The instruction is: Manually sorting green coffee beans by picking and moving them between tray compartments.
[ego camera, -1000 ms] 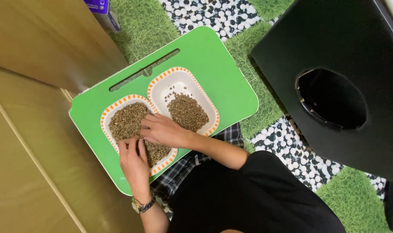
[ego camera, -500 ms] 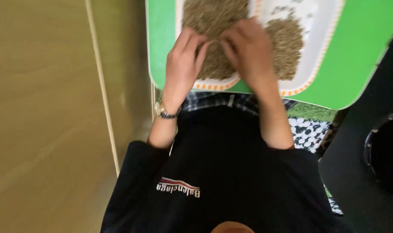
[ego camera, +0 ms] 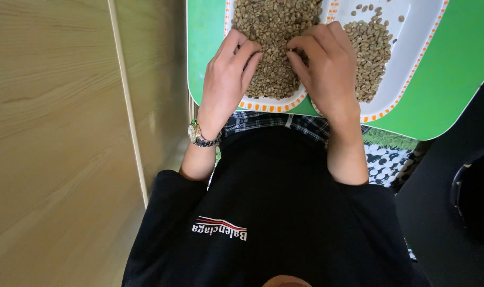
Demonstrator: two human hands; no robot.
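Observation:
A green tray (ego camera: 443, 90) lies across my lap and carries two white plates with orange-dotted rims. The left plate (ego camera: 268, 103) is heaped with greenish-brown beans (ego camera: 273, 37). The right plate (ego camera: 406, 48) holds a smaller pile of the same beans (ego camera: 372, 53) and a few loose ones. My left hand (ego camera: 226, 79), with a wristwatch, rests flat on the left plate's beans, fingers apart. My right hand (ego camera: 327, 69) reaches across the gap between the plates, its fingers curled with the tips in the left pile. Anything under those fingertips is hidden.
A light wooden panel (ego camera: 56, 143) rises close on my left. A black surface with a round hole (ego camera: 475, 196) stands at the right. A black-and-white patterned mat and green turf (ego camera: 385, 151) show beneath the tray. My black shirt fills the lower view.
The view has swung down and much closer, so the tray now sits at the top edge. Both hands have stayed on the left plate's beans, with the fingers shifting slightly.

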